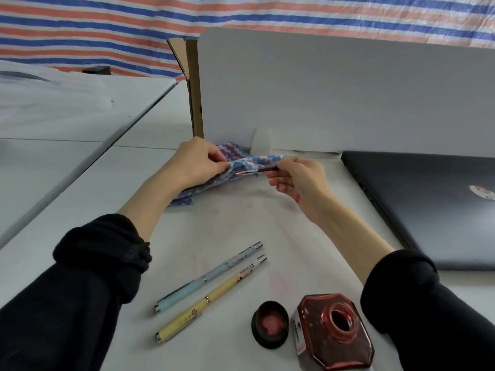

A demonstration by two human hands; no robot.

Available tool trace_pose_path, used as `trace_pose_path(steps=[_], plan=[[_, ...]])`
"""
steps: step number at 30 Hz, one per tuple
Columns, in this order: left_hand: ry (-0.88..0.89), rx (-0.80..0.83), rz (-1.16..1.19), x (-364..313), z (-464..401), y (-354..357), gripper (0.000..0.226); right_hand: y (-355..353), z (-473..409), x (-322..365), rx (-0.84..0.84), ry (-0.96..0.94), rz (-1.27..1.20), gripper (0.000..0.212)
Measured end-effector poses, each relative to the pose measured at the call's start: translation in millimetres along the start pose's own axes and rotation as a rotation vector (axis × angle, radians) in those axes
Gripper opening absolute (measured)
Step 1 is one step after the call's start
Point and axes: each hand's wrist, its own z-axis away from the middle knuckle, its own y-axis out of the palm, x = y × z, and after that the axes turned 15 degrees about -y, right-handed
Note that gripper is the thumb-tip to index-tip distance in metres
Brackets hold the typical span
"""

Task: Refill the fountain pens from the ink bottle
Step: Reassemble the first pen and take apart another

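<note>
My right hand (297, 180) pinches a thin dark pen section (263, 170) with its nib pointing left, ink-stained red. My left hand (198, 162) grips a blue and white patterned cloth (241, 162) and folds it around the nib end. Near the front of the table lie two capped pens side by side, a light blue pen (209, 277) and a yellow pen (211, 298). An uncapped red ink bottle (334, 330) stands at the front right, with its black cap (270, 324) lying upside down just left of it.
A closed dark laptop (428, 210) lies at the right. A white upright panel (334, 97) with a cardboard box edge (194, 89) closes off the back. The white table (227, 223) shows faint pink ink smears. A second table adjoins on the left.
</note>
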Motion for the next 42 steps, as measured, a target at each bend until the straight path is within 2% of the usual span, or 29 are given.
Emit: trace_pose_path(steps=[6, 11, 16, 21, 24, 27, 31, 37, 42], plan=[[-0.004, 0.098, 0.044, -1.7, 4.4, -0.3, 0.021, -10.5, -0.2, 6.7, -0.01, 0.025, -0.11, 0.018], [-0.064, 0.116, 0.145, -1.1, 4.1, -2.2, 0.017, -5.5, 1.6, 2.6, 0.043, 0.001, -0.059, 0.017], [-0.036, 0.163, 0.22, -2.7, 4.4, 0.3, 0.008, -0.5, 0.2, -8.4, 0.057, -0.027, 0.121, 0.02], [0.081, 0.221, 0.028, -0.7, 7.2, 10.5, 0.015, -3.8, -3.8, -20.6, 0.101, -0.194, 0.493, 0.02], [0.138, 0.153, -0.038, -2.0, 8.8, 16.5, 0.024, -3.0, -1.9, -21.3, 0.182, -0.312, 0.679, 0.01], [0.14, 0.064, -0.042, -3.2, 8.4, 27.3, 0.023, -2.0, 0.0, -20.9, 0.257, -0.381, 0.788, 0.004], [0.118, 0.016, -0.013, -1.8, 5.7, 31.1, 0.017, -4.4, 0.4, -18.7, 0.313, -0.432, 0.856, 0.012], [0.134, 0.006, -0.03, -0.8, 5.6, 33.6, 0.015, -8.6, 0.0, -12.3, 0.417, -0.389, 1.004, 0.029], [0.155, 0.0, -0.054, -0.8, 5.9, 34.8, 0.015, -7.1, 3.7, -13.6, 0.385, -0.398, 0.932, 0.009]])
